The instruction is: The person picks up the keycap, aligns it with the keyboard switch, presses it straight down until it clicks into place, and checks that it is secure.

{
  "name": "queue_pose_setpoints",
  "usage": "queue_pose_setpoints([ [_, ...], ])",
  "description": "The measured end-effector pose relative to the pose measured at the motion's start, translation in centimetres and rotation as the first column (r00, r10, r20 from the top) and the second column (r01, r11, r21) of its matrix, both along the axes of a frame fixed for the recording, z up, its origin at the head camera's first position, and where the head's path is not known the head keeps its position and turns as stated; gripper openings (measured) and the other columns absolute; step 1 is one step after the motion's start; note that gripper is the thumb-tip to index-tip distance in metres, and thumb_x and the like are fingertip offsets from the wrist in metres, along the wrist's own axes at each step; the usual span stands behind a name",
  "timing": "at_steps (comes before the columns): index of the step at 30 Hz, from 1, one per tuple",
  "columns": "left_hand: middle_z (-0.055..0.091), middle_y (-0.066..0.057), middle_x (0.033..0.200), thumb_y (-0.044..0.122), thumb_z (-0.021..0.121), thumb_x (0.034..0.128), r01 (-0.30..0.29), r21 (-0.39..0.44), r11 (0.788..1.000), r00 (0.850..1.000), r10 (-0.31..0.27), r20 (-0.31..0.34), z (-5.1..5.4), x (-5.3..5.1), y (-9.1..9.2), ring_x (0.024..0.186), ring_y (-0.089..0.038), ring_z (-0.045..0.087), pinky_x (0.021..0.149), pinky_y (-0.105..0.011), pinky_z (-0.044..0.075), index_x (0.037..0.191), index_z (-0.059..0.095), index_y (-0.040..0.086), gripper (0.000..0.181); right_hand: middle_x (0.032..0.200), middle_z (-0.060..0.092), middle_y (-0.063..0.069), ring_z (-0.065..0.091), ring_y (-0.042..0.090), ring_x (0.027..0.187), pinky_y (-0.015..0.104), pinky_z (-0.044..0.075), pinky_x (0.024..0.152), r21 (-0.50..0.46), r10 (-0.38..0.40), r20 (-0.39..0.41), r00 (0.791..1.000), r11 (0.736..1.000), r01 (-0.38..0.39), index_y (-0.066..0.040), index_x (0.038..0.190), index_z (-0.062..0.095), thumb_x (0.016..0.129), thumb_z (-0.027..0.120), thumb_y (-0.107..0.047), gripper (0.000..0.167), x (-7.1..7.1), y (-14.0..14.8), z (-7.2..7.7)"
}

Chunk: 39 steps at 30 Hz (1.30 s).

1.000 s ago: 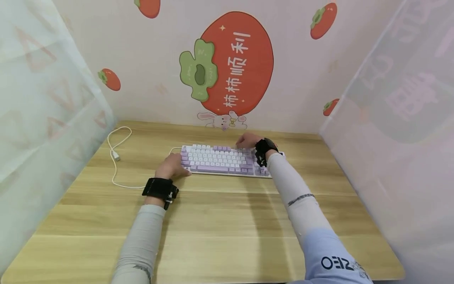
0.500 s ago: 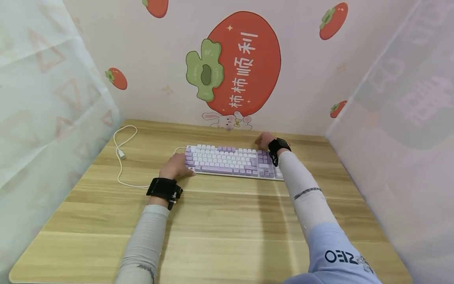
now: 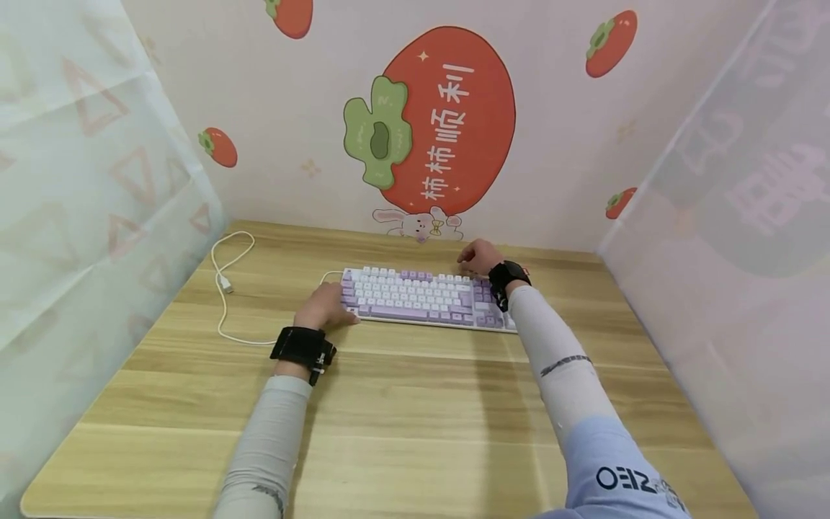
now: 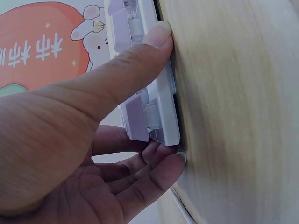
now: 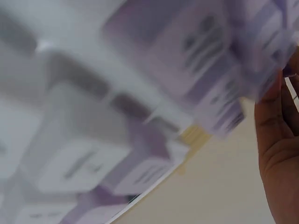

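Note:
A white and lilac keyboard (image 3: pixel 408 295) lies on the wooden table. My left hand (image 3: pixel 319 306) holds its left end. In the left wrist view the thumb (image 4: pixel 156 39) lies against the white front edge, and the curled fingers (image 4: pixel 159 179) touch the end of the case. My right hand (image 3: pixel 481 258) is over the back edge, toward the right end, with its fingers bent. The right wrist view has blurred keycaps (image 5: pixel 84 135) up close and part of the hand (image 5: pixel 280 154) at the right edge. Whether anything is between those fingertips is unclear.
A white cable (image 3: pixel 223 317) loops across the table's left side, its USB plug (image 3: pixel 225 284) lying loose. Behind the table rises a wall (image 3: pixel 551 180) with persimmon pictures. Pale sheets hang at the left (image 3: pixel 84 216) and right (image 3: pixel 733 238).
The right hand has moved to the right along the keyboard's back edge, then slightly back left. My left hand keeps its place at the left end. The head view has shifted a little.

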<state>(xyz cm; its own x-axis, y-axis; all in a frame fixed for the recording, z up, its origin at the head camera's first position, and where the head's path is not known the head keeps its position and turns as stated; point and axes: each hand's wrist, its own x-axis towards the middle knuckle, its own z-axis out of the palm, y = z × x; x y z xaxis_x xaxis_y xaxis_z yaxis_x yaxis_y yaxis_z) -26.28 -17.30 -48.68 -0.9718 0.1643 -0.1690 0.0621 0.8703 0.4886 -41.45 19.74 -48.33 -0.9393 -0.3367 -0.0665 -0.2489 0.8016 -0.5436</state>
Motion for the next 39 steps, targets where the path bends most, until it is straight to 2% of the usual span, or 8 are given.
queue_pose_setpoints([
  [6,0.059,-0.019,0.105,0.024,0.086,0.0803,-0.003,-0.002,1.000,1.000,0.003,0.002,0.2,0.1,0.0,0.091,-0.029,0.054,0.086,-0.045,0.050,0.116,0.057,-0.011,0.058,0.099,0.075,0.013,0.069,0.027,0.090,0.041,0.058,0.083,-0.105,0.058,-0.063,0.996,0.992,-0.064,-0.003,0.099,0.079,0.088,0.078,-0.005,0.012,1.2,-1.2,0.2],
  [12,0.058,-0.023,0.113,0.026,0.086,0.0810,-0.006,-0.010,1.000,1.000,0.006,0.004,0.1,0.2,-0.1,0.096,-0.031,0.053,0.092,-0.047,0.049,0.120,0.055,-0.013,0.063,0.115,0.071,0.017,0.065,0.030,0.099,0.043,0.056,0.090,-0.201,0.097,-0.161,0.982,0.971,-0.129,0.004,0.123,0.070,0.091,0.073,-0.001,0.032,3.3,-2.9,1.3],
  [17,0.057,-0.025,0.117,0.025,0.086,0.0811,-0.019,0.003,1.000,1.000,0.019,0.013,0.0,0.2,-0.1,0.099,-0.032,0.054,0.096,-0.050,0.049,0.124,0.053,-0.014,0.066,0.116,0.072,0.015,0.063,0.028,0.096,0.041,0.054,0.087,-0.178,0.142,-0.224,0.964,0.967,-0.184,0.000,0.122,0.072,0.096,0.068,-0.006,0.027,4.7,-4.4,2.4],
  [24,0.056,-0.025,0.118,0.024,0.086,0.0811,-0.022,0.008,1.000,1.000,0.022,0.020,0.1,0.2,-0.1,0.100,-0.033,0.053,0.096,-0.050,0.048,0.124,0.053,-0.015,0.067,0.108,0.075,0.010,0.068,0.021,0.093,0.035,0.057,0.085,-0.190,0.193,-0.196,0.961,0.954,-0.231,-0.001,0.118,0.075,0.095,0.072,-0.012,0.025,6.9,-7.2,2.2],
  [30,0.058,-0.023,0.112,0.024,0.087,0.0800,-0.004,-0.004,1.000,1.000,0.004,0.011,0.0,0.1,-0.2,0.095,-0.031,0.053,0.092,-0.047,0.050,0.120,0.055,-0.014,0.063,0.102,0.076,0.007,0.066,0.017,0.087,0.029,0.054,0.077,-0.190,0.264,-0.251,0.931,0.930,-0.314,-0.001,0.114,0.076,0.093,0.075,-0.014,0.025,10.1,-11.3,1.3],
  [34,0.060,-0.023,0.108,0.023,0.087,0.0784,0.032,-0.011,0.999,0.999,-0.032,-0.003,0.0,-0.1,-0.4,0.092,-0.030,0.054,0.089,-0.046,0.050,0.116,0.055,-0.014,0.061,0.103,0.077,0.006,0.066,0.016,0.089,0.027,0.052,0.079,-0.158,0.325,-0.287,0.901,0.912,-0.379,-0.003,0.112,0.077,0.093,0.075,-0.017,0.023,12.5,-14.7,1.4],
  [37,0.061,-0.022,0.106,0.022,0.086,0.0783,0.052,-0.023,0.998,0.998,-0.053,-0.016,0.0,-0.2,-0.4,0.089,-0.029,0.054,0.085,-0.045,0.051,0.113,0.056,-0.013,0.057,0.105,0.077,0.004,0.067,0.015,0.093,0.025,0.051,0.083,-0.107,0.365,-0.307,0.879,0.904,-0.413,-0.006,0.110,0.079,0.094,0.074,-0.016,0.019,13.5,-17.0,1.3],
  [39,0.062,-0.022,0.105,0.019,0.084,0.0792,0.054,-0.023,0.998,0.998,-0.055,-0.020,0.0,-0.2,-0.4,0.088,-0.028,0.055,0.083,-0.043,0.051,0.112,0.057,-0.011,0.052,0.105,0.077,0.005,0.068,0.016,0.095,0.025,0.052,0.085,-0.086,0.374,-0.310,0.874,0.904,-0.418,-0.007,0.109,0.079,0.093,0.074,-0.012,0.017,13.8,-18.3,1.1],
])
